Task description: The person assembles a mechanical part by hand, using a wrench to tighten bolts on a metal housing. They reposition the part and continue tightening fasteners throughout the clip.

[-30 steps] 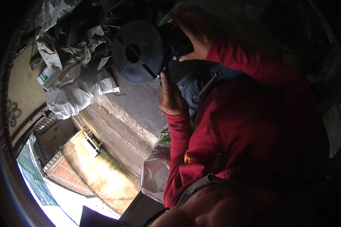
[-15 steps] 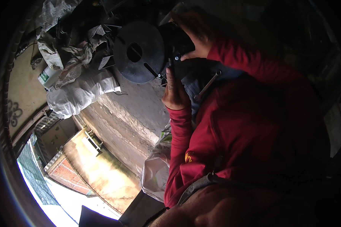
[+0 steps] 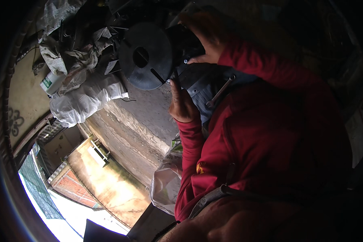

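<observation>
A dark round metal disc (image 3: 144, 76), with a central hole and slots, is joined to a shadowed dark body at its right. My right hand (image 3: 209, 42) is wrapped round that body, its thumb near a small shiny bolt head (image 3: 186, 61). My left hand (image 3: 182, 105) reaches up to the disc's lower right edge. Its index finger is raised against a small bright bolt (image 3: 169, 81), with the other fingers curled. Something dark shows by that fingertip, too dim to name. A wrench (image 3: 221, 92) lies across my lap, below my right forearm.
White plastic sacking (image 3: 88, 99) and a white bottle with a green label (image 3: 50, 83) lie left of the disc among crumpled wrappings and metal scraps. A white sack (image 3: 163, 183) stands beside my left sleeve. Bare concrete floor (image 3: 143, 107) lies under the disc.
My left hand has shifted slightly left and down, its fingertip now at the bolt on the disc's edge. The disc and my right hand have moved slightly left.
</observation>
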The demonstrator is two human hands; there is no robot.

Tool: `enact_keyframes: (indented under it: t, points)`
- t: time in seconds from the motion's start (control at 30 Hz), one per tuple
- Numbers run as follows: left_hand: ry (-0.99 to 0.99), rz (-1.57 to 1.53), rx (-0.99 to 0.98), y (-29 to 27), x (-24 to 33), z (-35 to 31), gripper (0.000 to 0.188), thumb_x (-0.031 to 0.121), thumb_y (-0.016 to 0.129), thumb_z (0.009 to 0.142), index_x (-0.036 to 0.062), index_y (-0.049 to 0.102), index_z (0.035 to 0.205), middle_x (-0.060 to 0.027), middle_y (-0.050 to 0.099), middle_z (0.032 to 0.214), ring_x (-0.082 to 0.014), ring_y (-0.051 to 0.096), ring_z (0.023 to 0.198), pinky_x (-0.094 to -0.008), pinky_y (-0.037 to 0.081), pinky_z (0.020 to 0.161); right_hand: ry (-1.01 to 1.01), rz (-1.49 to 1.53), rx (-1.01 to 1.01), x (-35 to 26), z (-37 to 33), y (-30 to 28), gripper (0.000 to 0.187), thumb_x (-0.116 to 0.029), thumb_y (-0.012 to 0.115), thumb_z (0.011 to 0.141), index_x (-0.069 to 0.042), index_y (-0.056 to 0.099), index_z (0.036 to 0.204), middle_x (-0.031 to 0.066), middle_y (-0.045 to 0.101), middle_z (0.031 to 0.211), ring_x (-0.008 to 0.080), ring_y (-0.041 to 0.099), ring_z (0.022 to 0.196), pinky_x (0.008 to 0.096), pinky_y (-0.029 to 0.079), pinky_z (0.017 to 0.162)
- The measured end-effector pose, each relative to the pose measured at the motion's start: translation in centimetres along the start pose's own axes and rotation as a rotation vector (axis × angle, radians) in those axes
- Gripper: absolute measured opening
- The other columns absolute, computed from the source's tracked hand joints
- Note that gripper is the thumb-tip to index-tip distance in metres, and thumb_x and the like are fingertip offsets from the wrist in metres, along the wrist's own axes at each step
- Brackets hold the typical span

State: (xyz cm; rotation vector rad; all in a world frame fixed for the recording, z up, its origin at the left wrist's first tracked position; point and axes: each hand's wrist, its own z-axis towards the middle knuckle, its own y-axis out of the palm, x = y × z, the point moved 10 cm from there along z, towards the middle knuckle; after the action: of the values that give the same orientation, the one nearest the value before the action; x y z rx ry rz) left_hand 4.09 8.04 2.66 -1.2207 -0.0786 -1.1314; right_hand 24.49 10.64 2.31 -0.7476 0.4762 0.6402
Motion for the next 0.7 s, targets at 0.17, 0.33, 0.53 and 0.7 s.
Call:
enact_keyframes:
  t: [0.17, 0.33, 0.53, 0.7]
  points:
    - [0.023, 0.031, 0.001, 0.2, 1.1, 1.1, 0.049, 0.000, 0.042, 0.099, 0.0011, 0.037, 0.147, -0.0228, 0.051, 0.139, -0.0180, 0.062, 0.095, -0.0267, 0.049, 0.073, -0.002, -0.023, 0.015, 0.3, -0.4, 0.1, 0.122, -0.038, 0.091, 0.055, -0.014, 0.023, 0.153, 0.0145, 0.049, 0.133, 0.0336, 0.048, 0.121, 0.0480, 0.039, 0.104]
    - [-0.138, 0.224, -0.132, 2.6, -1.7, 0.9, 0.052, 0.001, 0.048, 0.098, 0.0055, 0.038, 0.148, -0.0189, 0.055, 0.136, -0.0127, 0.062, 0.079, -0.0257, 0.050, 0.068, -0.030, -0.038, 0.002, 0.4, -0.4, 0.4, 0.120, -0.038, 0.092, 0.054, -0.005, 0.027, 0.150, 0.0173, 0.044, 0.139, 0.0370, 0.044, 0.127, 0.0483, 0.036, 0.107]
    - [0.104, 0.204, 0.118, 0.8, 1.4, 1.6, 0.056, -0.001, 0.053, 0.094, 0.0151, 0.043, 0.147, -0.0161, 0.068, 0.117, -0.0130, 0.056, 0.054, -0.0286, 0.046, 0.049, -0.014, 0.001, 0.063, 0.2, -0.5, -0.1, 0.127, -0.037, 0.093, 0.052, -0.014, 0.021, 0.154, 0.0142, 0.049, 0.134, 0.0344, 0.047, 0.121, 0.0483, 0.038, 0.105]
    - [0.020, 0.254, -0.041, 2.2, 0.4, 0.6, 0.052, -0.001, 0.050, 0.095, 0.0116, 0.044, 0.146, -0.0204, 0.062, 0.126, -0.0145, 0.059, 0.058, -0.0276, 0.047, 0.052, -0.002, 0.023, -0.084, 0.5, -0.1, 0.3, 0.131, -0.032, 0.094, 0.049, -0.009, 0.019, 0.153, 0.0174, 0.041, 0.141, 0.0369, 0.040, 0.129, 0.0484, 0.034, 0.109]
